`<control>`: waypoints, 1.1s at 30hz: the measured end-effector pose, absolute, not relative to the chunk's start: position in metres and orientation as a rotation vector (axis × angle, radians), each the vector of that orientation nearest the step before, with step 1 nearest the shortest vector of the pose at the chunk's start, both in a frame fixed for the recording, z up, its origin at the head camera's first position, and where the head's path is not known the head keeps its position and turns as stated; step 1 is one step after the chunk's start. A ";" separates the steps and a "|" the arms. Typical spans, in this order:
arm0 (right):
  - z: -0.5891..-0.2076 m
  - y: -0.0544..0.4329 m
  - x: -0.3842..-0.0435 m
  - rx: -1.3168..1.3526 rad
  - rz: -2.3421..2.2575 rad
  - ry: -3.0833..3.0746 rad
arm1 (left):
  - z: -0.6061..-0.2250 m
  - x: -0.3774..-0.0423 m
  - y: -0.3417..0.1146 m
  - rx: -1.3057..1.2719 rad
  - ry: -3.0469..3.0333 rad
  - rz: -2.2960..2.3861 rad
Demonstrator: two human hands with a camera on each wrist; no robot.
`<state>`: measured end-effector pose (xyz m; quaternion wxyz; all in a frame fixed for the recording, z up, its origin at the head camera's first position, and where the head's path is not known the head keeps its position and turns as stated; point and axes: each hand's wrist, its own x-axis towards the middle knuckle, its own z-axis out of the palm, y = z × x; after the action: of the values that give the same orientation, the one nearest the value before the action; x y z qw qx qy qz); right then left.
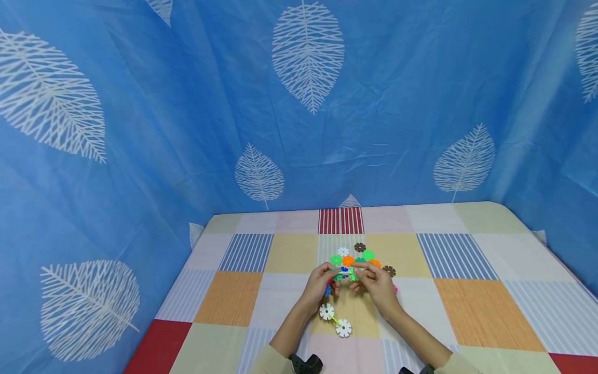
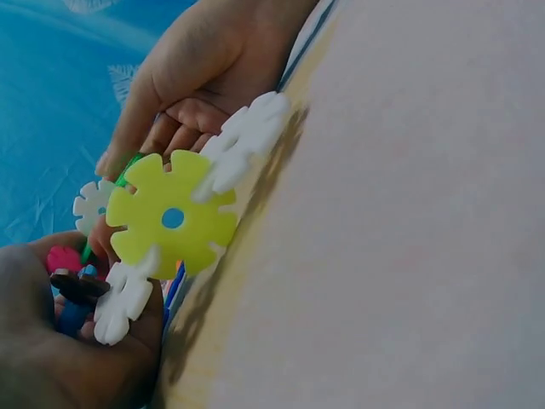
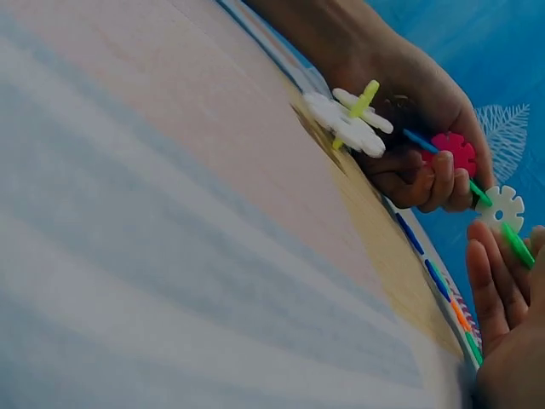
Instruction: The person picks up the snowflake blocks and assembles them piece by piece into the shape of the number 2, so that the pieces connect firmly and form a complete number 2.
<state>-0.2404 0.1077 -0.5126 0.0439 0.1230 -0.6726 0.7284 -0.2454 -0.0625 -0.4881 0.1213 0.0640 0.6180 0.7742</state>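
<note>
head view: our left hand (image 1: pixel 318 284) has fingers curled on a disc chain (image 1: pixel 326 306), our right hand (image 1: pixel 376 288) pinches its green end disc (image 1: pixel 353 275). chain's held above the table (image 1: pixel 289 249), btwn l. & r. edges, well short of far edge. past it lie 2 brown discs (image 1: pixel 359 244), 2 orange discs (image 1: pixel 348 257), 1 loose white disc (image 1: pixel 343 249); loose greens (image 1: pixel 368 255) part-hidden, can't count.

left wrist view: 3 white chain discs (image 2: pixel 123 302), 1 yellow disc (image 2: pixel 145 204).

right wrist view: 1 pink disc (image 3: pixel 456 153), 1 blue disc (image 3: pixel 419 141), 2 green discs (image 3: pixel 517 245). prob. joining green to white; next move, we think, calls for lined-up notches & firm push.
</note>
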 end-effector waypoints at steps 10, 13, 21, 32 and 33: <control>-0.516 0.110 -0.246 0.336 2.182 -2.054 | -0.505 -0.264 -0.074 0.129 1.563 2.295; -0.516 0.110 -0.245 0.328 2.199 -2.027 | -0.506 -0.264 -0.079 0.167 1.498 2.283; -0.516 0.111 -0.245 0.275 2.229 -2.037 | -0.507 -0.264 -0.081 0.158 1.484 2.268; -0.517 0.113 -0.243 0.495 2.007 -2.081 | -0.505 -0.264 -0.087 0.381 1.654 2.001; -0.517 0.113 -0.243 0.518 1.963 -2.090 | -0.505 -0.263 -0.088 0.403 1.660 1.965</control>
<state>-0.2429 0.1127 -0.5169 0.1136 0.1765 -0.7126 0.6694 -0.2632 -0.0877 -0.5046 0.2658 0.1492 0.6145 0.7277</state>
